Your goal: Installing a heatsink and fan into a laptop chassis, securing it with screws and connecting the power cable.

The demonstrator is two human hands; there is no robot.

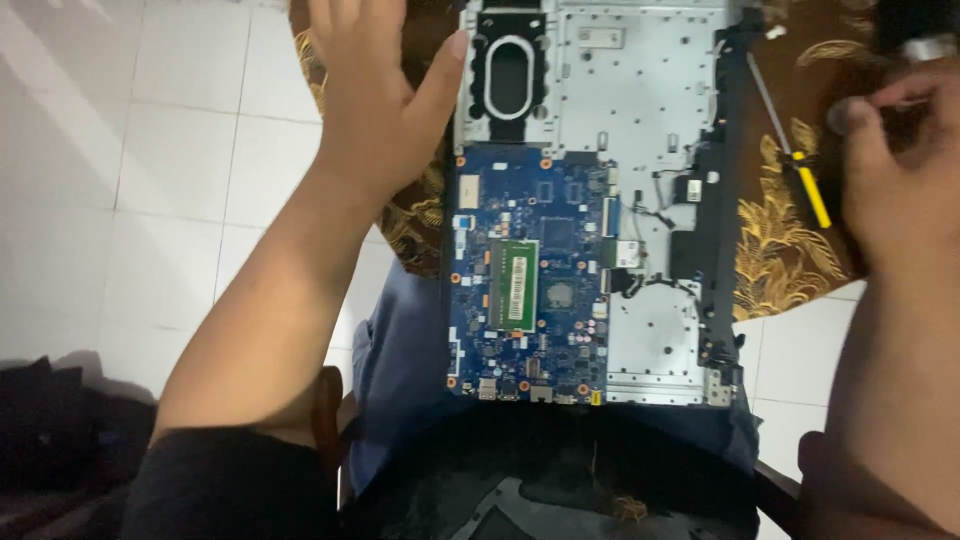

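An opened silver-grey laptop chassis (640,110) lay across the person's lap, its blue rectangular motherboard (528,285) filling its lower left part. Left of the chassis, the left hand (375,95) was spread wide and flat, holding nothing, thumb touching the chassis edge. Right of it, past a thin yellow-handled screwdriver (800,170), the right hand (900,190) was curled, its grasp impossible to tell.
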